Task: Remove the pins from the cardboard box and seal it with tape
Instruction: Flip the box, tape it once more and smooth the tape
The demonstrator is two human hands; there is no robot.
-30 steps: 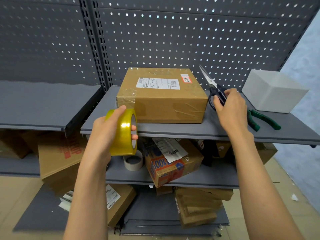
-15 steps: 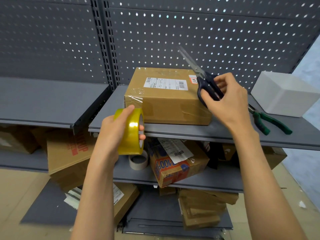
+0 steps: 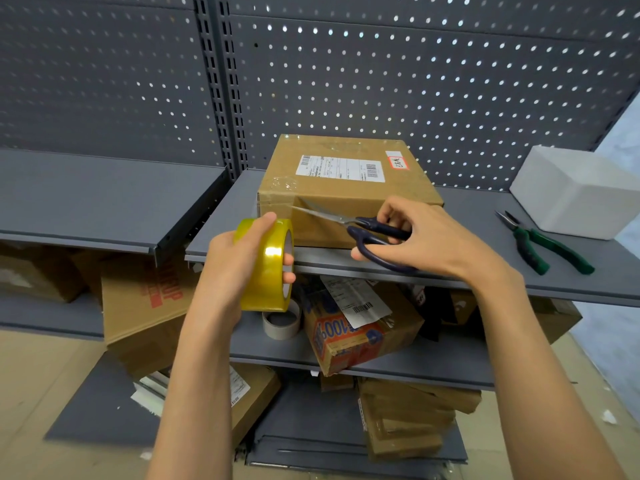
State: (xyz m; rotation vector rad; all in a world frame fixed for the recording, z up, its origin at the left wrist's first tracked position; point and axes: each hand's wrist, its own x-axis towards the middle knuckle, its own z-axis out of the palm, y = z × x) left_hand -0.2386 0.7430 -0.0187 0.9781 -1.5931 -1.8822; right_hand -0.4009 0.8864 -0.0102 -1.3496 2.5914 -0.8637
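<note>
Head view. I see the left hand (image 3: pixel 239 268) gripping the yellow tape roll (image 3: pixel 266 265), fingers curled over its outer face and fingertips showing through the core. The roll is held on edge in front of the shelf lip (image 3: pixel 346 263).

The right hand (image 3: pixel 426 237) grasps the dark-handled scissors (image 3: pixel 367 232), fingers through the loops. Blades point left toward the tape roll; their tips lie across the front face of the cardboard box (image 3: pixel 346 188), just above the left hand. I cannot tell whether the blades touch the box or any tape strand.

The box sits on the shelf directly beyond both hands, shipping label (image 3: pixel 341 168) up, clear tape already over its left front corner.

Right of the right hand: green-handled pliers (image 3: pixel 540 242) lying on the shelf, a white box (image 3: pixel 575 192) just behind them. Below the left hand, on the lower shelf, a pale tape roll (image 3: pixel 281 322) beside a printed carton (image 3: pixel 353 337).
</note>
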